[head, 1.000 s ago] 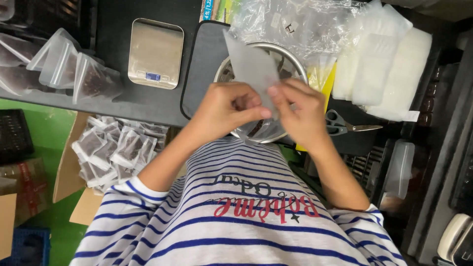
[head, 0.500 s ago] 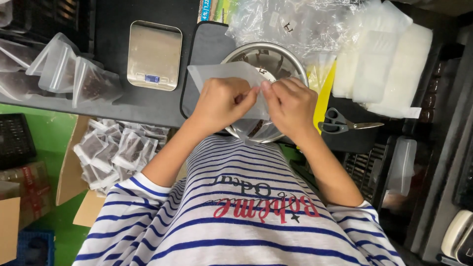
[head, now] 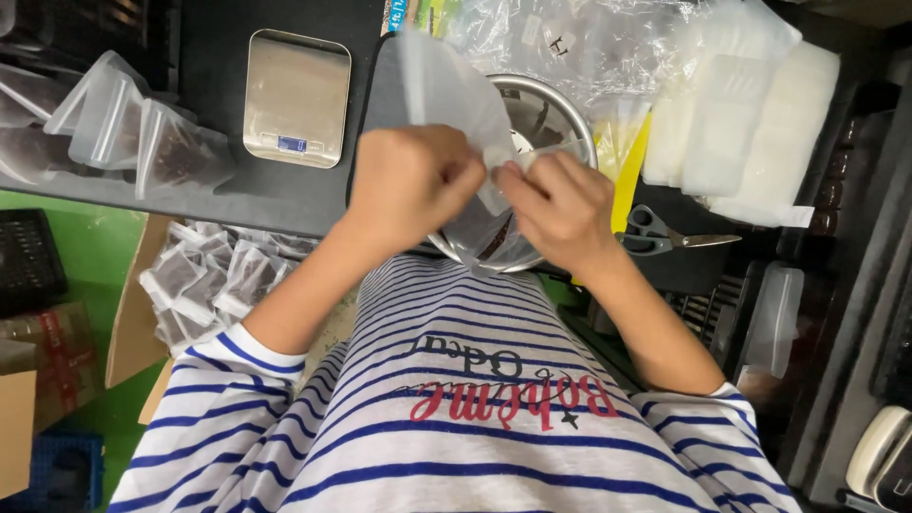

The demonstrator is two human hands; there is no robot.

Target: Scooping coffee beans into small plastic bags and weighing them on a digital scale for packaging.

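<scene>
Currently we have both hands up over the metal bowl [head: 556, 114], pinching one clear plastic bag [head: 446, 90] between them. Our left hand [head: 410, 180] is clenched on the bag's lower edge, fingers curled in. Our right hand [head: 560, 204] grips the same edge just beside it, thumb and fingertips pressed on the film. Hands nearly touch each other. The bag stands up and away from us, tilted left, its top reaching near the scale. It looks empty, though the film is too hazy to be sure.

The bowl sits on a dark tray [head: 375, 104] and holds something dark, mostly hidden behind our hands.

Left of the tray: a small steel kitchen scale [head: 296, 95], flat on the black table [head: 228, 195]. Further left, filled pouches [head: 142, 142] lying on the table edge. Below the table, a cardboard box [head: 128, 323] with more small filled packets [head: 214, 275].

Right of the bowl: a yellow strip [head: 627, 180], scissors [head: 665, 236] lying flat, then a stack of clear empty bags [head: 750, 123]. A crumpled clear sheet [head: 589, 43] lies behind the bowl.
</scene>
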